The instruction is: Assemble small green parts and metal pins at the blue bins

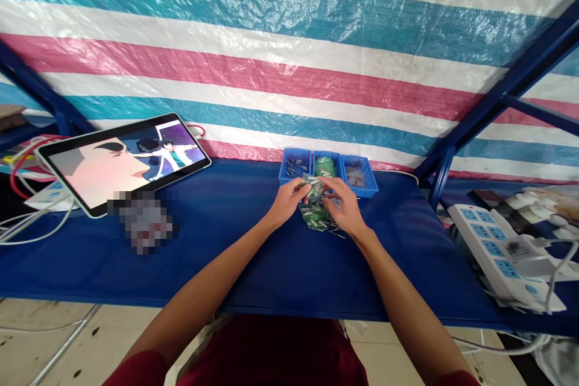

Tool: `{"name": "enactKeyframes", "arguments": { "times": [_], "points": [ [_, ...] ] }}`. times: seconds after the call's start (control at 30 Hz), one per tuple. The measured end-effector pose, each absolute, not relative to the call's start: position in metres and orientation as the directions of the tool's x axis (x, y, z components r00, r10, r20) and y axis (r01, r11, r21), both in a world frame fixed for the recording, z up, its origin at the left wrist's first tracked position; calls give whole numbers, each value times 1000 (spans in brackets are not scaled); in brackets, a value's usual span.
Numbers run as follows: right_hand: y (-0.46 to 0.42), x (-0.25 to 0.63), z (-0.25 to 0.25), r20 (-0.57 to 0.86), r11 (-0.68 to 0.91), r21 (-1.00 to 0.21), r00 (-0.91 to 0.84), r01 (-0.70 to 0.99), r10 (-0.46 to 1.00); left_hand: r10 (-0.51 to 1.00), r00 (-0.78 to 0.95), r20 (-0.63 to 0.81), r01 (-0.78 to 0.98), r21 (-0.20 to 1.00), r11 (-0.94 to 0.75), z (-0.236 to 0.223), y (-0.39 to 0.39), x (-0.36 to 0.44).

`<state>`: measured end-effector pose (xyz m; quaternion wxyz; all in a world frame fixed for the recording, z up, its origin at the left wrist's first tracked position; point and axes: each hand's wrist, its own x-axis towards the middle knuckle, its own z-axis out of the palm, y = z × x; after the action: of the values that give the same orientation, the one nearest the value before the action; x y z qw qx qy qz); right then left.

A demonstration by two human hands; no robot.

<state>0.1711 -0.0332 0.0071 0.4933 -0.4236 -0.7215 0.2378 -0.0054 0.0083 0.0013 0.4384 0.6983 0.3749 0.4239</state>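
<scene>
Tablet [126,163]: no caption or brand can be read
Power strip [478,240]: no wording can be made out (marks too small)
Small bags [315,217]: no print can be read
Blue trays [367,191]: no label can be read
Pixelated object [143,226]: any lettering is hidden

two hands [346,205], three bins [365,191], one tablet [124,163]
</scene>
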Motion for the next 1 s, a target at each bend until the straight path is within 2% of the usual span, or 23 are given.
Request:
{"name": "enactKeyframes", "arguments": {
  "times": [0.17, 0.27, 0.37, 0.43, 0.5, 0.57, 0.7, 0.77, 0.87, 0.93, 1.0],
  "points": [
    [-31, 170, 6, 590, 553, -688, -82, 469, 803, 918, 361, 162, -3, 985, -173, 0, 6, -1],
    [-28, 170, 2, 567, 504, -716, -19, 483, 823, 921, 307, 239, -50, 971, -235, 0, 8, -1],
    [-26, 172, -3, 460, 411, -828, 42, 382, 887, 885, 325, 332, -13, 938, -347, -1, 9, -3],
    [-26, 173, -4, 379, 351, -893, 52, 281, 924, 880, 360, 311, 10, 942, -337, -3, 10, -5],
    [-27, 174, -3, 358, 342, -914, 34, 219, 933, 894, 369, 254, -13, 963, -268, -4, 11, -5],
    [-29, 175, 1, 419, 416, -879, -39, 234, 907, 915, 350, 203, -68, 979, -192, -3, 11, -4],
    [-30, 175, 7, 561, 586, -714, -189, 382, 806, 933, 342, 110, -141, 988, -65, 1, 11, -3],
    [-28, 175, 8, 559, 575, -692, -180, 436, 810, 939, 337, 75, -70, 996, -55, 2, 12, -4],
    [-26, 179, 10, 424, 464, -777, -192, 426, 885, 965, 233, 124, 216, 960, -175, 4, 14, -10],
    [-24, 183, 11, 266, 338, -874, -239, 348, 934, 964, 182, 196, 455, 852, -259, 4, 16, -14],
    [-21, 187, 12, 143, 207, -949, -261, 238, 955, 960, 186, 208, 640, 715, -279, 4, 17, -17]
  ]
}}
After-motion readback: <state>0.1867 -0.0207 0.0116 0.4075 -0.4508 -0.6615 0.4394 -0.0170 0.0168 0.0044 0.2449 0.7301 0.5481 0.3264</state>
